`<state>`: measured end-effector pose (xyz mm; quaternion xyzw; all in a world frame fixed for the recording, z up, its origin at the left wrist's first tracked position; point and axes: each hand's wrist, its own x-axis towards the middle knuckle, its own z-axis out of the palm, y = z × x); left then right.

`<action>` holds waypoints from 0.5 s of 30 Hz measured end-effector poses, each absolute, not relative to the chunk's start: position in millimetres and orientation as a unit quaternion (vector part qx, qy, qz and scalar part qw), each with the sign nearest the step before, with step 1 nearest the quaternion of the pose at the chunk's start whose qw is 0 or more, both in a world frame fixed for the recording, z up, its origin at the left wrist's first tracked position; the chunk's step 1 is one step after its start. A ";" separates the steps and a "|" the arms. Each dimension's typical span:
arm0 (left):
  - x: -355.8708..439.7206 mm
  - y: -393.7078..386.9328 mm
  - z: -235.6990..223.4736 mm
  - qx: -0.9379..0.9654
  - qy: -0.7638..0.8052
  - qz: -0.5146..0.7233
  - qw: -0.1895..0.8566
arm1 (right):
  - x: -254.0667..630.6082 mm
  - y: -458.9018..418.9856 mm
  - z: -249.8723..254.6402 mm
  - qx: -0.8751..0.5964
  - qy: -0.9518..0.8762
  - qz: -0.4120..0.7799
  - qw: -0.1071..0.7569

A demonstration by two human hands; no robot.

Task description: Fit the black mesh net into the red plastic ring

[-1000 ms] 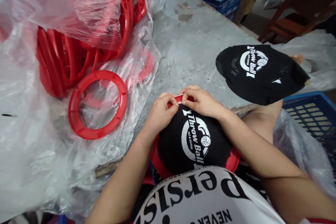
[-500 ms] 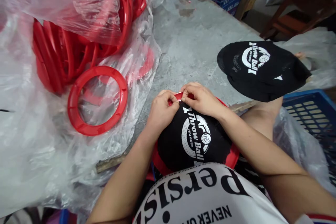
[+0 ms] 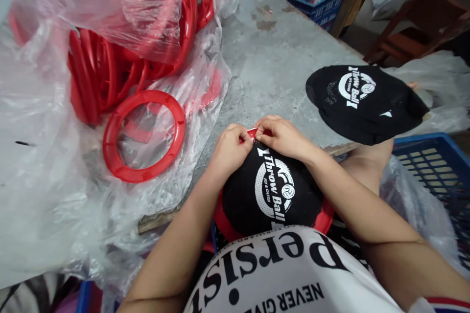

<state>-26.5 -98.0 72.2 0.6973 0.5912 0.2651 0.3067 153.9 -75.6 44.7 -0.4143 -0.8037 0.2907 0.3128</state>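
In front of my body lies a black mesh fabric disc (image 3: 242, 195) printed with "Throw Ball" in white, with a red plastic ring (image 3: 325, 216) around it. At the disc's far edge, my left hand (image 3: 233, 146) pinches the fabric's edge against the ring. Close beside it, my right hand (image 3: 281, 137) pinches the same edge, thumb and fingers pressed together. A little red rim shows between the two hands. The ring's near side is hidden by my shirt. To the left, a loose red ring (image 3: 144, 174) rests on clear plastic.
Several red rings (image 3: 95, 73) fill a clear plastic bag (image 3: 47, 156) on the grey table (image 3: 264, 58). More black printed fabric (image 3: 330, 117) lies at the table's right edge. Blue crates (image 3: 440, 143) stand at the right and behind the table, near a wooden chair (image 3: 414, 34).
The camera view has shifted slightly, so the table things appear a little further right. Both hands keep pinching the same spot on the fabric's edge and ring.
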 end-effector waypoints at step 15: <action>-46.7 -137.9 75.1 0.772 0.552 0.251 0.189 | 195.8 -63.7 55.8 -0.392 -0.815 0.298 0.304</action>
